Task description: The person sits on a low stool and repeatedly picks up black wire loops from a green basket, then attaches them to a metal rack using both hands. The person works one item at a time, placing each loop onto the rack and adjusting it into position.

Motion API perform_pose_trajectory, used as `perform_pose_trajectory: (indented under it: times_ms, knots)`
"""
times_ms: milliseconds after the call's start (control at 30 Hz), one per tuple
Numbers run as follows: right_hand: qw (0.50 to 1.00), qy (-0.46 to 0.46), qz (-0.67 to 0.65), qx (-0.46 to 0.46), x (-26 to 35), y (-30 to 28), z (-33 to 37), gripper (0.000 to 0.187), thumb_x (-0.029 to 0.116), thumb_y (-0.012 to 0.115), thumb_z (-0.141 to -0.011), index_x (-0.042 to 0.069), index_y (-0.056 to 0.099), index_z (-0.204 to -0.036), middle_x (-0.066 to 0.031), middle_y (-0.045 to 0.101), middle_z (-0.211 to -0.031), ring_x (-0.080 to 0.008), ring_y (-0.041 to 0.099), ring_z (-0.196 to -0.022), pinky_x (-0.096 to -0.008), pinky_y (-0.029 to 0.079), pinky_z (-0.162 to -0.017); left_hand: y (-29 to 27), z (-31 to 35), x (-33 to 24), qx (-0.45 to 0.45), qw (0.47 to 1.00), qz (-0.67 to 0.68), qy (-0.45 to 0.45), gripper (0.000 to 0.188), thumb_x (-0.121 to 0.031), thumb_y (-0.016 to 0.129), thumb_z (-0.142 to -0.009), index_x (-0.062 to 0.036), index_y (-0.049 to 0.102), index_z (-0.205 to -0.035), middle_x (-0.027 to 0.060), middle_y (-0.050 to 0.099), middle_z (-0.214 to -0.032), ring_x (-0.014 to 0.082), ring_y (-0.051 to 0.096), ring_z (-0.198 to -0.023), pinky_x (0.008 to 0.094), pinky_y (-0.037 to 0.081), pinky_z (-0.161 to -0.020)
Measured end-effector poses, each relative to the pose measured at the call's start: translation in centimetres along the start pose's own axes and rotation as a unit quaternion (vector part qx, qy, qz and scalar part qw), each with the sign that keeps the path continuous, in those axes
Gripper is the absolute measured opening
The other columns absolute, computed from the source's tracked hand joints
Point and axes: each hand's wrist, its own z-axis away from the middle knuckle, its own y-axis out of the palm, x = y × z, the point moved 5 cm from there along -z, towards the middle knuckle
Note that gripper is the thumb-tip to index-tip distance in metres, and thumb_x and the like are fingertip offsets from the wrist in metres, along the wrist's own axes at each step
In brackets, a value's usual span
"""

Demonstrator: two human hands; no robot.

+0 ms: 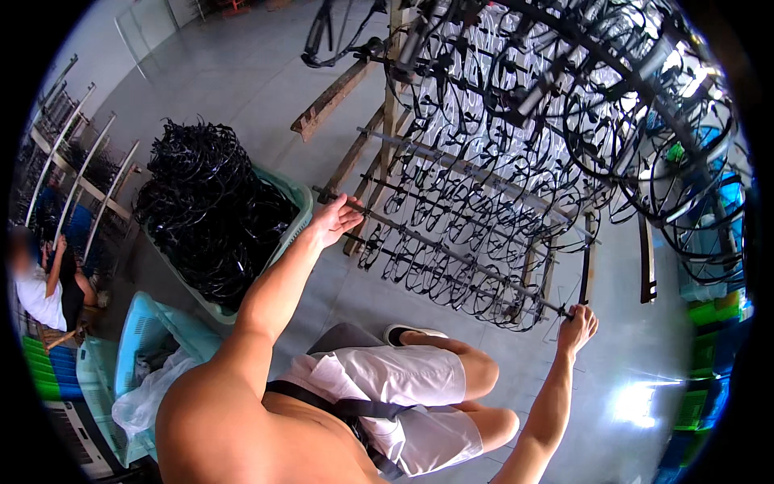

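A long dark rod (451, 250) slants across in front of me, with a row of black looped cables (431, 270) hanging along it. Around its left end, the loosely curled fingers of my left hand (332, 223) rest against the rod. My right hand (578, 327) is closed at the rod's other end, low on the right. Behind and above, a wooden rack (393, 105) carries more rods with similar black cables on them. Part of the rod inside each hand is covered by the fingers.
Left of my arm stands a pale green crate (302, 202) heaped with black cables (210, 202). A light blue crate (133, 323) holds clear plastic. Another person (48, 294) sits far left by racks. Cable loops (645, 137) hang close at upper right; green and blue crates (701, 395) line the right.
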Motion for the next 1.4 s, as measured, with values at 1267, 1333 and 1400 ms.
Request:
perform_pose_trajectory:
  times_ms: [1267, 1333, 1400]
  knots:
    - [0.692, -0.295, -0.554, 0.356, 43.0, -11.5, 10.7, 0.018, 0.006, 0.06, -0.086, 0.002, 0.06, -0.104, -0.0146, 0.064, -0.089, -0.0253, 0.066, -0.077, -0.0325, 0.052, -0.068, -15.5, 4.3, -14.0, 0.031, 0.787, -0.606, -0.109, 0.01, -0.017, 0.065, -0.07, -0.0078, 0.067, -0.067, 0.0041, 0.065, -0.065, 0.0124, 0.059, -0.065, 0.0282, 0.043, -0.059]
    - [0.65, -0.318, -0.545, 0.423, 46.4, -12.0, 9.8, 0.018, 0.009, 0.059, -0.088, 0.002, 0.061, -0.104, -0.0143, 0.064, -0.089, -0.025, 0.066, -0.075, -0.0331, 0.052, -0.067, -12.1, 7.8, -16.9, 0.027, 0.877, -0.476, -0.052, 0.013, -0.018, 0.064, -0.077, -0.0075, 0.064, -0.07, 0.0042, 0.065, -0.065, 0.0118, 0.057, -0.062, 0.0264, 0.04, -0.059]
    - [0.625, -0.347, -0.555, 0.426, 49.4, -12.6, 8.3, 0.018, 0.01, 0.059, -0.088, 0.002, 0.061, -0.104, -0.014, 0.064, -0.088, -0.0245, 0.065, -0.073, -0.0333, 0.051, -0.065, -9.8, 10.7, -19.2, 0.015, 0.911, -0.41, 0.039, 0.014, -0.021, 0.064, -0.083, -0.0072, 0.062, -0.078, 0.004, 0.064, -0.068, 0.0129, 0.057, -0.061, 0.0244, 0.038, -0.061]
